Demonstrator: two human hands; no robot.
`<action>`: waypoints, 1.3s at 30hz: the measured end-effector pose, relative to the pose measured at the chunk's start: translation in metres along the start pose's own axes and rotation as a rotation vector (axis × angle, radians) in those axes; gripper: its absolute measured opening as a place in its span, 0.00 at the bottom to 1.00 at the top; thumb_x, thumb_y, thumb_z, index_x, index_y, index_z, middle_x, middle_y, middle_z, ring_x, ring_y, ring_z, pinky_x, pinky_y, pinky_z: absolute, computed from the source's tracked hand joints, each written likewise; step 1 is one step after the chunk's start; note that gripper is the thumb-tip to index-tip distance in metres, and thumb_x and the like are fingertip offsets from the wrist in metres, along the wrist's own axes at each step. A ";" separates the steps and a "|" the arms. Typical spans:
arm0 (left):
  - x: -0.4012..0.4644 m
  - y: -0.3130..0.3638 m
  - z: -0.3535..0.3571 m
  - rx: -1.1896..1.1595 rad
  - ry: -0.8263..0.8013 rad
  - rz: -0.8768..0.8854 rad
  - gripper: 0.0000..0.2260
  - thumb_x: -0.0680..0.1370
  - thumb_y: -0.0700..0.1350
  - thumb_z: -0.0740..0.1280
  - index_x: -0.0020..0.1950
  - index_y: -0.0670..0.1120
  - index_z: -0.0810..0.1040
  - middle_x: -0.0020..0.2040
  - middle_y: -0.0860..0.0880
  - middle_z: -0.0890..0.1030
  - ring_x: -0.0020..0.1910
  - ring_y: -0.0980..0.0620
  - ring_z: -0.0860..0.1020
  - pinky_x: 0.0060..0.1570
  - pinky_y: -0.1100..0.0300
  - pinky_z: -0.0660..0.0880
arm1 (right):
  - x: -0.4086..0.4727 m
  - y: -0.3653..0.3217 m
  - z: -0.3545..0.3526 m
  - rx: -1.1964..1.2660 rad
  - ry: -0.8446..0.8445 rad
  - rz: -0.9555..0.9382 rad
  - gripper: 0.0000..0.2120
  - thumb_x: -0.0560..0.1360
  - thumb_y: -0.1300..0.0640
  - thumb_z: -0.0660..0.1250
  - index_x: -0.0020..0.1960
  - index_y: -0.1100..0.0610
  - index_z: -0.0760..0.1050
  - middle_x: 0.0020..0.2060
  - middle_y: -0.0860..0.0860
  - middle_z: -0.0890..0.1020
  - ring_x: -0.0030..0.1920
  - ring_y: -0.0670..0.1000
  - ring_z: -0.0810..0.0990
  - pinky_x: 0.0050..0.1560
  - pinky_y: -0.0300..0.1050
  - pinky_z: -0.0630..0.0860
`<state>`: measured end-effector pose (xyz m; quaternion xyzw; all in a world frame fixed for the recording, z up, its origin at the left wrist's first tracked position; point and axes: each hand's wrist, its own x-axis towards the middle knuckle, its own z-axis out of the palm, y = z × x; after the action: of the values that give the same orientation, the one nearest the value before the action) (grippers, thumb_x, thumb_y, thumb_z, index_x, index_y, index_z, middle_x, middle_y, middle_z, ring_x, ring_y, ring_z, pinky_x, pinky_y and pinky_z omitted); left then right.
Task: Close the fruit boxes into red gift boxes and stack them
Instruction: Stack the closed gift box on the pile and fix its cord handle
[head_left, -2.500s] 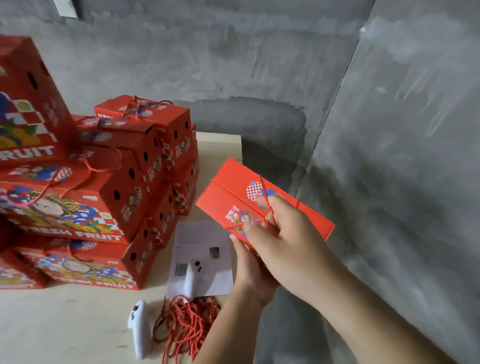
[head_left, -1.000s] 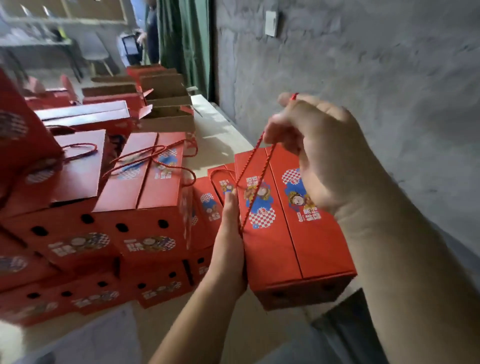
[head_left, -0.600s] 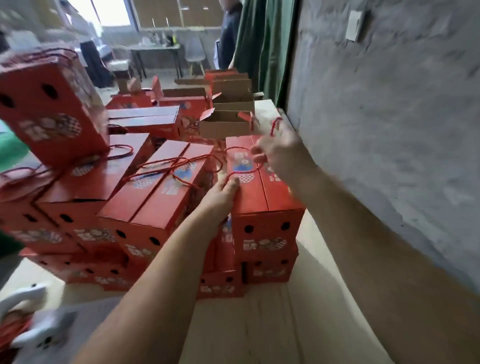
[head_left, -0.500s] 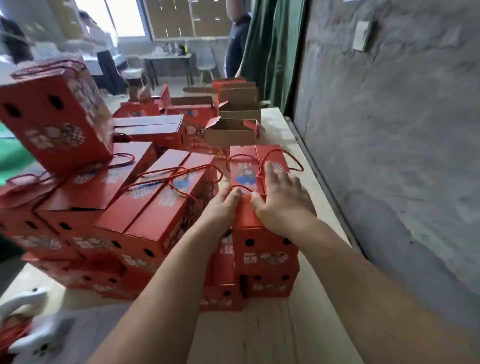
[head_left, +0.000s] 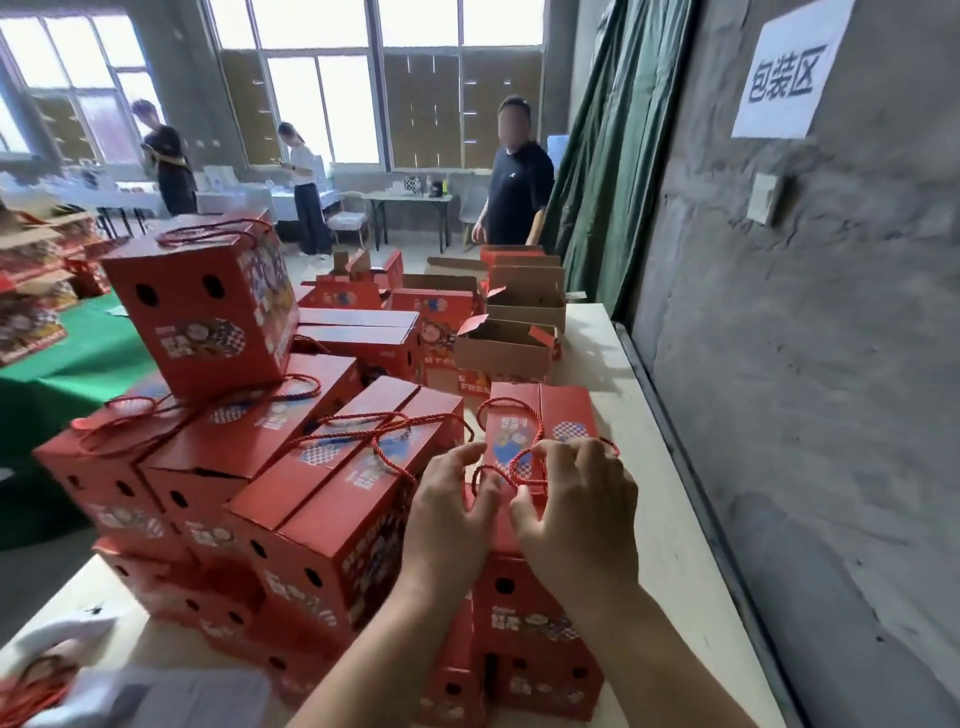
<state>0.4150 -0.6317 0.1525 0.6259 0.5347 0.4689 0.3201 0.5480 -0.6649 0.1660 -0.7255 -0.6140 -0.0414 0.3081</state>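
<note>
Already set atop the right-hand stack, red gift box (head_left: 540, 415). Left hand (head_left: 451, 512) and right hand (head_left: 574, 512) curled at its near edge, right-hand grip apparently pinching cord handle (head_left: 511, 467). Risks: snagged cord dragging box askew; toppling onto table (head_left: 660, 499) rightward of grip.

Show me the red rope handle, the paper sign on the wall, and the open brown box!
Rope handle (head_left: 524, 462), head view: on the twisted loop between the two hands.
Sign (head_left: 784, 73), head view: middle of the white sheet.
Brown box (head_left: 501, 353), head view: its front cardboard wall.
</note>
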 end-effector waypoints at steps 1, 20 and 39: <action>-0.007 0.005 -0.003 -0.058 0.002 0.025 0.14 0.82 0.49 0.69 0.68 0.55 0.79 0.60 0.58 0.82 0.61 0.58 0.81 0.62 0.53 0.79 | -0.003 -0.007 -0.002 0.044 0.019 -0.008 0.21 0.76 0.47 0.70 0.67 0.49 0.75 0.59 0.50 0.76 0.63 0.55 0.75 0.69 0.56 0.71; -0.055 -0.093 -0.344 -0.557 0.081 -0.088 0.10 0.84 0.40 0.64 0.58 0.49 0.85 0.51 0.50 0.88 0.50 0.53 0.86 0.47 0.63 0.82 | -0.126 -0.361 0.092 0.837 -0.029 -0.059 0.17 0.79 0.62 0.66 0.64 0.48 0.79 0.58 0.42 0.80 0.59 0.41 0.80 0.60 0.36 0.77; 0.107 -0.278 -0.653 -0.733 -0.197 -0.321 0.10 0.87 0.45 0.61 0.63 0.49 0.80 0.54 0.46 0.87 0.54 0.48 0.86 0.52 0.56 0.84 | -0.075 -0.694 0.324 1.099 0.021 0.324 0.18 0.77 0.59 0.63 0.64 0.45 0.77 0.53 0.46 0.85 0.53 0.43 0.85 0.44 0.36 0.81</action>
<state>-0.2958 -0.5316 0.1601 0.4211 0.3900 0.5103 0.6405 -0.2096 -0.5294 0.1463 -0.5431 -0.4230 0.3245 0.6487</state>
